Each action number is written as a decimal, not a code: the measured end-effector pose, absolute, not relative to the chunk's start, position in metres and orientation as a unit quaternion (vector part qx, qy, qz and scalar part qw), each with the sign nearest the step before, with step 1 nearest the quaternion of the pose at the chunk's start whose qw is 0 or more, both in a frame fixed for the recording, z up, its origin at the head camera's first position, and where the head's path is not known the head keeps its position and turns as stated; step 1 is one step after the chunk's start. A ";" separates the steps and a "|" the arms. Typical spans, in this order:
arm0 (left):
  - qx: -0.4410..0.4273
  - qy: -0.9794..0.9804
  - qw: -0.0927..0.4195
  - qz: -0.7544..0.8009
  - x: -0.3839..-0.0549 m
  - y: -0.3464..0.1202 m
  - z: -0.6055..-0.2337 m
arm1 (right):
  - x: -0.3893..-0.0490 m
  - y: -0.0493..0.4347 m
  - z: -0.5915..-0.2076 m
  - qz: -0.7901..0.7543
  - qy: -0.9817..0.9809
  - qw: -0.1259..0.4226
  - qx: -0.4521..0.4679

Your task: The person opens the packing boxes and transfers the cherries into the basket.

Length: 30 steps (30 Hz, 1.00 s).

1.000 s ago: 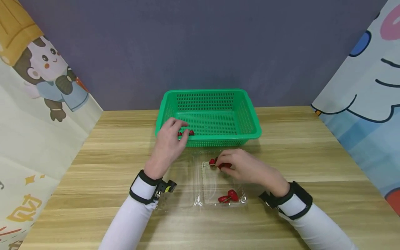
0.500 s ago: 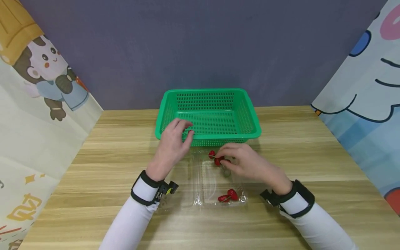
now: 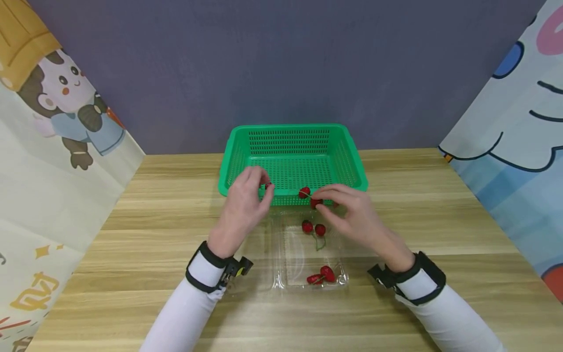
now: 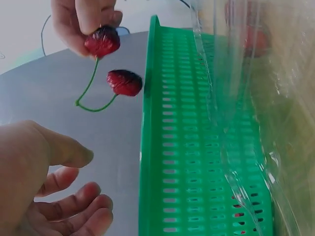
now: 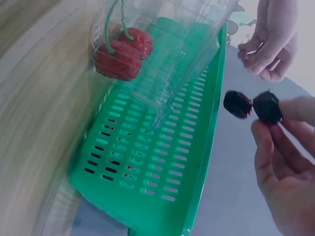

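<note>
Red cherry pair [image 3: 304,192], between hands [image 3: 242,208] [image 3: 358,215], right pinching

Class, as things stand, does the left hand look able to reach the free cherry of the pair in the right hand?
Probably yes: the left hand looks empty, and nothing solid shows between it and the free cherry, which hangs clear of the right hand, on the left hand's side.

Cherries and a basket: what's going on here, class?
A person's right hand pinches a cherry by the near rim of the basket; a stem joins it to a second cherry. The left hand is at the basket's near left corner, holding nothing. Two more pairs lie in the clear box in front.
</note>
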<state>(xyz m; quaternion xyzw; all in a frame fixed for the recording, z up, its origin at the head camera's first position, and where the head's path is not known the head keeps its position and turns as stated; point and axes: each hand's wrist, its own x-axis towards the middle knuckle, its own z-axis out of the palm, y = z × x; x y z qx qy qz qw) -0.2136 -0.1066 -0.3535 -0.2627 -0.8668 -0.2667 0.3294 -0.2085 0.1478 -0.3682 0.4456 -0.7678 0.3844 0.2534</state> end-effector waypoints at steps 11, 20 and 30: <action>-0.307 -0.902 0.210 -0.219 -0.192 -0.085 -0.347 | -0.219 0.155 -0.369 0.379 -0.784 0.339 0.357; -0.413 -0.901 0.053 -0.124 -0.167 -0.063 -0.347 | -0.230 0.162 -0.377 0.369 -0.805 0.366 0.287; -0.468 -0.882 -0.016 -0.044 -0.145 -0.042 -0.351 | -0.234 0.166 -0.384 0.348 -0.829 0.356 0.257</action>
